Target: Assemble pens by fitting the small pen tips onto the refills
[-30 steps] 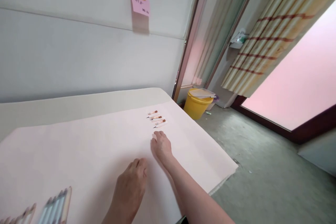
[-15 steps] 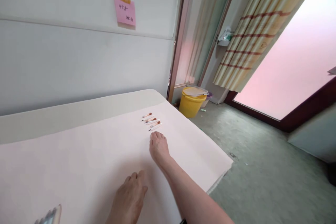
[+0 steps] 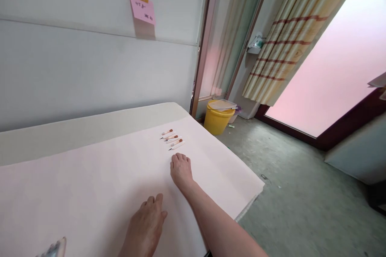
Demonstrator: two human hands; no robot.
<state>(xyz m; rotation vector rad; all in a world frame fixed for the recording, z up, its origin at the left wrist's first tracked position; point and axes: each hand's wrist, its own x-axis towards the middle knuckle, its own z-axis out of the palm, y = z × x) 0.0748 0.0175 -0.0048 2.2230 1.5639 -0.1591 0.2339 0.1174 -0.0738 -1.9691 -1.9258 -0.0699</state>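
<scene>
White paper (image 3: 90, 184) covers most of the table. My right hand (image 3: 181, 170) rests on it palm down, fingers curled under, just on the near side of a short row of small items. The row holds thin white pens with dark tips, such as this pen (image 3: 176, 145), and little tubes with brown ends, such as this tube (image 3: 172, 138). Whatever is under my right fingers is hidden. Nearer to me, my left hand (image 3: 147, 221) is over the paper with fingers forward and the thumb apart, holding nothing visible. A blurred bundle of pale sticks (image 3: 56, 247) shows at the lower left.
Behind the table stands a white wall (image 3: 75, 72) with a pink note (image 3: 142, 10) taped on. A yellow bucket (image 3: 217, 120) with a lid sits on the grey floor (image 3: 271, 200) past the right edge. Curtains (image 3: 283, 48) hang beside a frosted door.
The whole view has shifted slightly. Both hands keep nearly the same places on the paper, and the row of pens and tubes looks unchanged. The pink note's lower edge has lifted from the wall.
</scene>
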